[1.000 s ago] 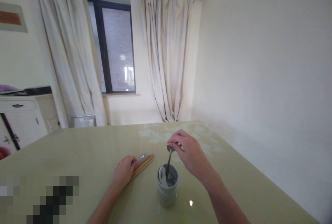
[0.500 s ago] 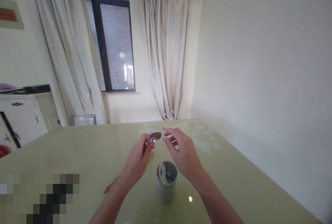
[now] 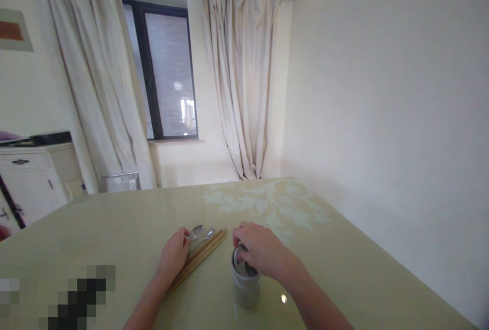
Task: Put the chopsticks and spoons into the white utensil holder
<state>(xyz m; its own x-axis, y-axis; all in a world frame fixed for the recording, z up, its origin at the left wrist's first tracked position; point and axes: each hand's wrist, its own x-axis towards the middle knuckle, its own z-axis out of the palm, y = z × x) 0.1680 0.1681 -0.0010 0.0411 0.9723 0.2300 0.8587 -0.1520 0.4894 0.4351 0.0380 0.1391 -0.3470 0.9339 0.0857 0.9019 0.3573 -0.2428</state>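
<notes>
A metal spoon (image 3: 196, 232) is pinched in my left hand (image 3: 176, 255), low over the table. Just right of it another metal spoon (image 3: 209, 234) lies beside a bundle of wooden chopsticks (image 3: 202, 255), which my left hand and wrist partly cover. My right hand (image 3: 256, 246) is over the mouth of a grey cylindrical holder (image 3: 246, 289), its fingers closed at the white spoon (image 3: 240, 264) that stands inside. The holder is upright.
The pale green glossy table (image 3: 126, 233) bears a leaf pattern at its far end. Beyond it are curtains (image 3: 252, 80) and a window (image 3: 171, 70). A white cabinet (image 3: 34, 177) stands at the left, a bare wall at the right.
My left hand has moved down and left with the metal spoon, uncovering the chopsticks and other spoon. My right hand has come down to the holder, and its fingers have closed.
</notes>
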